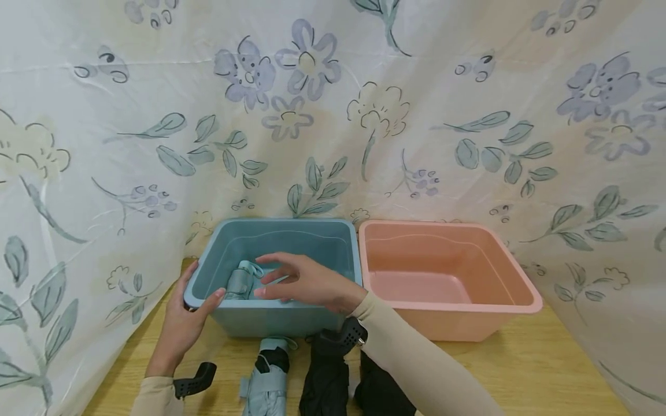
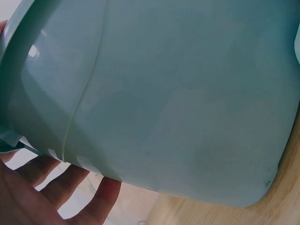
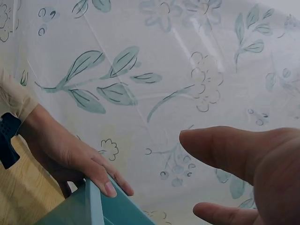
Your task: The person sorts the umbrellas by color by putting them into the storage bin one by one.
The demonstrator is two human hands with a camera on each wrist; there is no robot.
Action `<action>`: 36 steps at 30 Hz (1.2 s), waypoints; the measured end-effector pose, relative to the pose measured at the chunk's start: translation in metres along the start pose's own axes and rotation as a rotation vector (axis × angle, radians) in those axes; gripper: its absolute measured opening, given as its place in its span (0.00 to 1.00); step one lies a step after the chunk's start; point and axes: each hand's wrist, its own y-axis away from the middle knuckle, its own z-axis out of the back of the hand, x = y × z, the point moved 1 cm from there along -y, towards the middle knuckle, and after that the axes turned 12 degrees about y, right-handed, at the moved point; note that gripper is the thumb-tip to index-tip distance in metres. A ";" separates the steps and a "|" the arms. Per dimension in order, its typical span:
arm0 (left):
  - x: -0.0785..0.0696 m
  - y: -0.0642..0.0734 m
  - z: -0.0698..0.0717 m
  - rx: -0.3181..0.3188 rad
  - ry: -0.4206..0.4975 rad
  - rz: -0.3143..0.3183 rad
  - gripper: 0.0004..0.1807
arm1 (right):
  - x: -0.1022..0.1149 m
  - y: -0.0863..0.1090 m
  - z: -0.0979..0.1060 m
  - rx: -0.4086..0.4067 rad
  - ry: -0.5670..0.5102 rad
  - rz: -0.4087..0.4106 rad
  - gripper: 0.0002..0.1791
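Note:
My left hand [image 1: 182, 323] grips the blue bin [image 1: 291, 323] at its front left corner, thumb over the rim and fingers along the outside wall. Inside that bin, at the left, lies a light blue folded umbrella [image 1: 239, 283] with a strap loop at its top end. Over the bin my right hand [image 1: 312, 283] is held with fingers spread and nothing between them, fingertips just right of that umbrella. In the right wrist view, its thumb [image 3: 215, 145] and a finger stand apart.
A pink bin [image 1: 442, 323] stands to the right, beside the blue one. In front lie another light blue folded umbrella [image 1: 267, 381], a black folded umbrella [image 1: 325, 381] and a black item [image 1: 382, 387] partly behind my right sleeve. A floral sheet [image 1: 312, 133] hangs behind the wooden table [image 1: 541, 370].

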 end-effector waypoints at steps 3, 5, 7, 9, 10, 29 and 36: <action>0.001 0.000 0.000 -0.002 -0.003 0.004 0.50 | -0.002 0.016 0.001 -0.020 0.016 0.009 0.33; 0.001 0.000 0.000 -0.003 -0.008 0.007 0.50 | -0.003 0.028 0.002 -0.034 0.031 0.023 0.33; 0.001 0.000 0.000 0.000 -0.009 0.012 0.50 | -0.004 0.040 0.003 -0.049 0.040 0.034 0.34; 0.000 0.001 -0.001 0.003 -0.011 0.017 0.51 | -0.007 0.052 0.003 -0.059 0.024 0.043 0.34; -0.001 0.001 -0.001 0.004 -0.012 0.017 0.50 | -0.008 0.058 0.003 -0.063 0.010 0.043 0.34; 0.000 0.000 -0.001 -0.002 -0.004 0.023 0.52 | -0.070 0.155 -0.009 -0.205 -0.102 -0.013 0.33; -0.001 0.000 -0.002 -0.008 -0.009 0.028 0.51 | -0.111 0.176 -0.018 -0.329 0.006 -0.111 0.29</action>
